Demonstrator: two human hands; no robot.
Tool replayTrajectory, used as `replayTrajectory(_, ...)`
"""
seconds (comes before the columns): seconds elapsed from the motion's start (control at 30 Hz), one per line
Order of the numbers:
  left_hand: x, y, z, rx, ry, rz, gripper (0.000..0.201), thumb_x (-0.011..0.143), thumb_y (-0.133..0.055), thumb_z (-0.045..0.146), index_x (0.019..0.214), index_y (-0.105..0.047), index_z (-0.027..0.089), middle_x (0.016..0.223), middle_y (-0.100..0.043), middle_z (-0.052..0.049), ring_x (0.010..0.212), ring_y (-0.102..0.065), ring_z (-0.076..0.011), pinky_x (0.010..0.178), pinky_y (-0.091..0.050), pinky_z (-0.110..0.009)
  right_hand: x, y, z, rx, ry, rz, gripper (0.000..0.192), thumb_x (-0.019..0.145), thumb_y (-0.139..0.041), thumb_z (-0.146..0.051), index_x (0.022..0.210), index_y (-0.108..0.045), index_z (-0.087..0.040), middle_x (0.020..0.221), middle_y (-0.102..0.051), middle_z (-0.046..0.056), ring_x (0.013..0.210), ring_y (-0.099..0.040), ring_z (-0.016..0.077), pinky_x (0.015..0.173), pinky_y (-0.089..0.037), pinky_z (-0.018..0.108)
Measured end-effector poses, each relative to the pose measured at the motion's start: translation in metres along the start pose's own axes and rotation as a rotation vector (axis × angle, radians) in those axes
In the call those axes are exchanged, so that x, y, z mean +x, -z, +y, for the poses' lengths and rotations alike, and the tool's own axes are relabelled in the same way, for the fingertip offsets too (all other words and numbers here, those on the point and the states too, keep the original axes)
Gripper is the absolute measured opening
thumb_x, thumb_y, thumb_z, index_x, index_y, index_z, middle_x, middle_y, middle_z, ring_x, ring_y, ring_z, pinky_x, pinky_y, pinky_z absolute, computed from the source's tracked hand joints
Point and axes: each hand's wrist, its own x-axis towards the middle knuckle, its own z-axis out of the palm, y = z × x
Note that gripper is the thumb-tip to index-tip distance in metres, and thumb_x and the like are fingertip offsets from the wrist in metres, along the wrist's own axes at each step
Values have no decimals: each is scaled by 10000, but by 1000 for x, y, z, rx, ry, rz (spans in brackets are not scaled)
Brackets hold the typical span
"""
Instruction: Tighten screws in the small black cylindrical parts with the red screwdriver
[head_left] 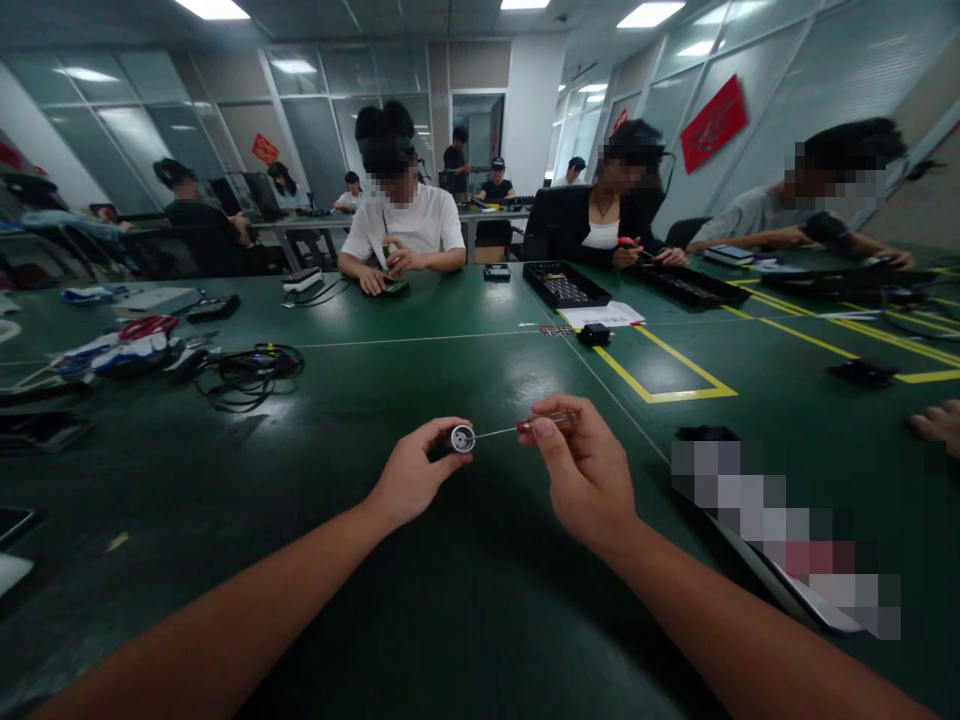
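My left hand (411,474) is closed round a small round part (463,438) with a silvery rim and a dark, recessed face turned towards me. In my right hand (589,470) is a screwdriver (553,424) with a reddish, see-through handle, pinched between thumb and fingers. Its thin metal shaft points left, and the tip meets the face of the round part. Whether the tip sits in a screw is too small to tell. Both hands are held above the green table (450,620).
Coiled black cables (251,375) and a heap of gloves (124,350) lie at the left. A partly blurred flat object (780,545) rests at the right. Farther off are black trays (566,285), yellow tape (690,395) and a small black block (595,334). Co-workers sit across the table.
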Motion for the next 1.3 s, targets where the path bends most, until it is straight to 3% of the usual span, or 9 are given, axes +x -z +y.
replayTrajectory(0.23,1,0,-4,-8,-9,-14,422,830,-771,223,1246,-705,242,1300,-697,-81,1242,-636,-264,1152,-419,-482,3,-3,-4,-178,26,-62,123,1009,-560,-329,1086,-594,-239,891,-746,32,809,-736,197,763,-558,349)
replayTrajectory(0.53,1,0,-3,-47,-3,-2,432,821,-770,217,1249,-704,226,1309,-694,-97,1249,-634,-274,1159,-416,-500,4,-2,-7,-158,35,-116,113,1010,-550,-312,1085,-591,-237,913,-755,42,849,-747,201,765,-557,337)
replayTrajectory(0.73,3,0,-4,-49,5,4,453,815,-766,218,1262,-694,209,1326,-689,-103,1256,-631,-272,1163,-411,-499,6,-3,-9,-181,3,-79,99,1008,-536,-314,1049,-582,-236,811,-736,17,759,-731,188,723,-546,318)
replayTrajectory(0.93,3,1,-7,-42,-15,-6,461,812,-770,208,1268,-699,216,1314,-694,-94,1238,-639,-266,1153,-420,-491,4,-3,-6,-158,21,-122,112,1006,-547,-308,1082,-594,-239,872,-743,24,822,-733,188,754,-537,317)
replayTrajectory(1.03,2,1,-7,-19,-17,-12,453,816,-771,208,1264,-703,224,1308,-695,-90,1235,-639,-265,1141,-432,-488,3,-2,-8,-158,24,-132,128,1013,-551,-329,1083,-606,-236,817,-717,2,752,-705,168,702,-514,293)
replayTrajectory(1.17,1,2,-9,53,-42,-27,454,837,-768,216,1284,-697,248,1318,-690,-81,1243,-634,-257,1143,-430,-485,3,-1,-10,-137,16,-100,248,1040,-498,-416,978,-654,-233,648,-607,-36,543,-564,135,531,-411,274)
replayTrajectory(1.23,1,3,-11,80,-55,-29,451,850,-760,218,1293,-694,262,1325,-687,-76,1248,-632,-252,1146,-428,-482,3,-1,-10,-150,4,-77,291,1050,-478,-411,923,-671,-232,653,-619,-27,544,-559,136,532,-401,280)
replayTrajectory(1.3,2,3,-12,82,-55,-27,445,856,-753,214,1294,-694,267,1327,-687,-73,1246,-633,-249,1144,-430,-480,3,-1,-8,-155,-6,-62,238,1045,-492,-377,985,-670,-230,749,-690,-4,625,-620,152,589,-440,290)
